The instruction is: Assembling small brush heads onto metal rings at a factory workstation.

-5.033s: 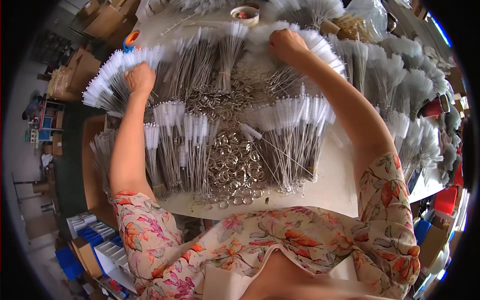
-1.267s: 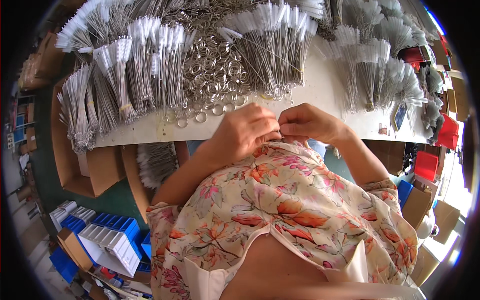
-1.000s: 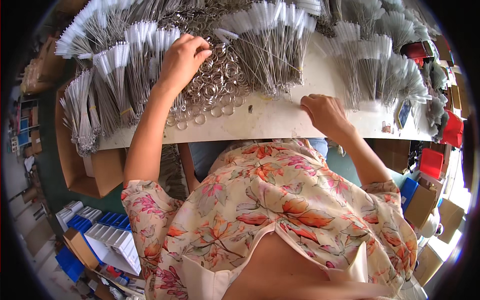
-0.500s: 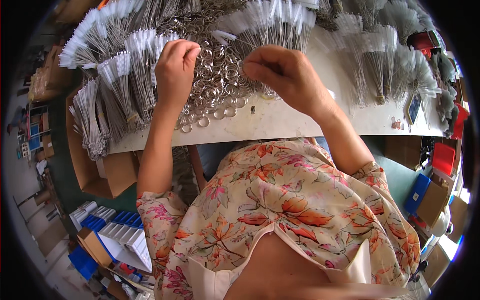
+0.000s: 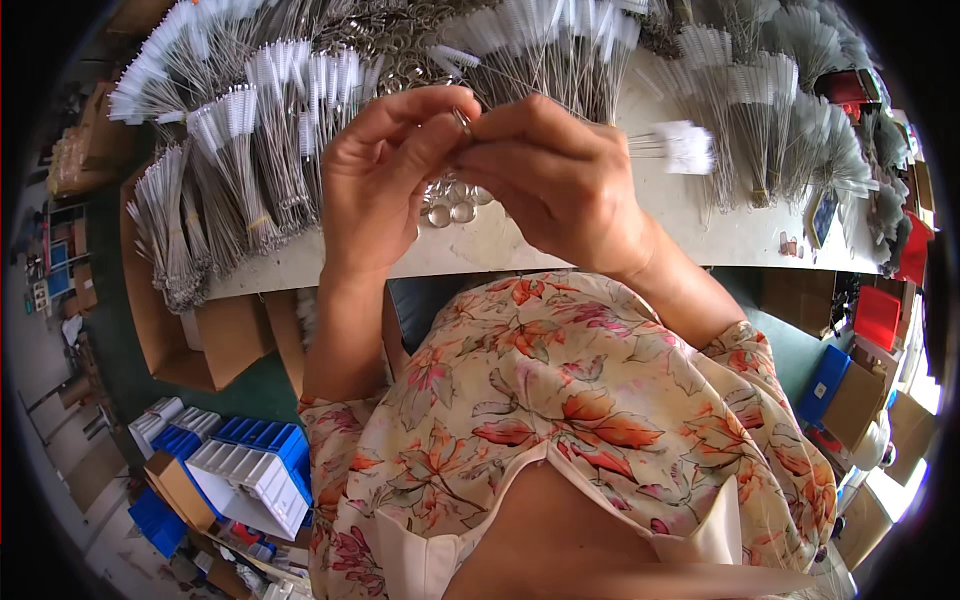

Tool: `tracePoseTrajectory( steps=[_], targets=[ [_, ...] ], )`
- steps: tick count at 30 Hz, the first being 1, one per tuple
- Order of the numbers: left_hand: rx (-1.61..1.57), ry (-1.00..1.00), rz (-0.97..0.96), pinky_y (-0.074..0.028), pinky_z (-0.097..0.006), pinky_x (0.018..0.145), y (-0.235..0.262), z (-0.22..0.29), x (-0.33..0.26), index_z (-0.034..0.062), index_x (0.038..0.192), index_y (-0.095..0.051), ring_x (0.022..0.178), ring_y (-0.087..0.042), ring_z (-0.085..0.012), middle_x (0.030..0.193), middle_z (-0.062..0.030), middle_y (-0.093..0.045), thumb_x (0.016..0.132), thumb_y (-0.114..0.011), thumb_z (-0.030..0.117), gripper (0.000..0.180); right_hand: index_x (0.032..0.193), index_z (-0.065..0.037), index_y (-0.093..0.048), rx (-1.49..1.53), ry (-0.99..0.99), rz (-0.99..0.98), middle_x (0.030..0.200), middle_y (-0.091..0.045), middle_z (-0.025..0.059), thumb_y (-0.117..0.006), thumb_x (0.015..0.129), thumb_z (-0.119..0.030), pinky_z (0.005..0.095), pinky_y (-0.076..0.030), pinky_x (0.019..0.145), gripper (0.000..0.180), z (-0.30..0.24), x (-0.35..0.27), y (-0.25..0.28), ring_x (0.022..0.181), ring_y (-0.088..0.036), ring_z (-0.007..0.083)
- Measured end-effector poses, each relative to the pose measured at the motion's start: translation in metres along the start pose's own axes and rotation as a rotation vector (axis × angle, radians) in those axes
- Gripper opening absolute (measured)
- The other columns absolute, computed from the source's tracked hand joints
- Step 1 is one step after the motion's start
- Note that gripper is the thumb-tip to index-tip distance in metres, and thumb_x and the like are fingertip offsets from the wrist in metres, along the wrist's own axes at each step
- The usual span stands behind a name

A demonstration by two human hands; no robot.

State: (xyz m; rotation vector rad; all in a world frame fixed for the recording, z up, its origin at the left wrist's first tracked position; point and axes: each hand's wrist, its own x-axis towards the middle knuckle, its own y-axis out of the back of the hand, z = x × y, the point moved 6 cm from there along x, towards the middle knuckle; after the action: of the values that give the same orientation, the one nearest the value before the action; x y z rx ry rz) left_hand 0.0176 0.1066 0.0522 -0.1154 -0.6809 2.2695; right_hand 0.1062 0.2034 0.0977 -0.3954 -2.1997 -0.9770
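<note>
My left hand (image 5: pixel 380 165) and my right hand (image 5: pixel 565 165) meet over the table, fingertips touching. Between them is a small metal split ring (image 5: pixel 461 120), gripped by the left thumb and forefinger. The right fingers are closed and press against the ring's side. White-bristled wire brushes (image 5: pixel 688 148) stick out to the right from behind my right hand; their thin stems run into it and seem held there, though the grip itself is hidden. Below the hands lie loose metal rings (image 5: pixel 450 205), partly covered by my fingers.
Bundles of white brushes (image 5: pixel 290 125) stand on the left of the pale table (image 5: pixel 480 240), with more brush bundles (image 5: pixel 755 120) on the right. A ring pile (image 5: pixel 400 45) lies at the back. Below left are a cardboard box (image 5: pixel 215 345) and white and blue bins (image 5: pixel 245 475).
Both hands have come together from apart. A ring now shows between the fingertips, and the brushes behind my right hand have come into plain sight.
</note>
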Motion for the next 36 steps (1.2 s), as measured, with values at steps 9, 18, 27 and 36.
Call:
tracePoseTrajectory(
  steps=[9, 18, 27, 36],
  targets=[
    [0.425, -0.026, -0.111, -0.052, -0.022, 0.070, -0.009, 0.034, -0.018, -0.0044, 0.105, -0.059, 0.083, -0.061, -0.0126, 0.096, -0.0121, -0.063, 0.080, -0.061, -0.004, 0.025, 0.078, -0.007, -0.065, -0.017, 0.185, -0.055, 0.084, -0.059, 0.0005, -0.067, 0.064, -0.007, 0.0251, -0.048, 0.049, 0.015, -0.011, 0.002, -0.004, 0.064, -0.060, 0.0144],
    [0.847, -0.712, 0.056, -0.054, -0.025, 0.067, -0.028, 0.053, -0.030, -0.0079, 0.098, -0.061, 0.076, -0.065, -0.0190, 0.095, -0.0166, -0.063, 0.071, -0.065, -0.006, 0.027, 0.084, -0.002, -0.066, 1.095, -0.931, -0.104, 0.061, -0.054, -0.0025, -0.065, 0.083, -0.021, 0.0178, -0.033, 0.045, 0.018, 0.022, 0.001, -0.009, 0.051, -0.043, 0.0034],
    [0.752, -0.542, 0.034, -0.053, -0.025, 0.076, -0.020, 0.049, -0.024, -0.0108, 0.100, -0.059, 0.085, -0.062, -0.0181, 0.098, -0.0175, -0.061, 0.073, -0.061, -0.012, 0.027, 0.085, -0.002, -0.065, 0.978, -0.843, -0.395, 0.065, -0.058, -0.0023, -0.057, 0.088, -0.020, 0.0189, -0.039, 0.049, 0.019, 0.030, 0.010, -0.013, 0.055, -0.049, 0.0040],
    [0.722, -0.469, -0.108, -0.052, -0.025, 0.076, -0.022, 0.040, -0.027, -0.0105, 0.100, -0.058, 0.085, -0.062, -0.0174, 0.097, -0.0167, -0.062, 0.072, -0.061, -0.014, 0.028, 0.088, -0.003, -0.063, 0.734, -0.746, -0.447, 0.064, -0.055, 0.0005, -0.063, 0.084, -0.020, 0.0166, -0.029, 0.041, 0.018, 0.027, -0.009, -0.010, 0.047, -0.042, 0.0024]
  ],
)
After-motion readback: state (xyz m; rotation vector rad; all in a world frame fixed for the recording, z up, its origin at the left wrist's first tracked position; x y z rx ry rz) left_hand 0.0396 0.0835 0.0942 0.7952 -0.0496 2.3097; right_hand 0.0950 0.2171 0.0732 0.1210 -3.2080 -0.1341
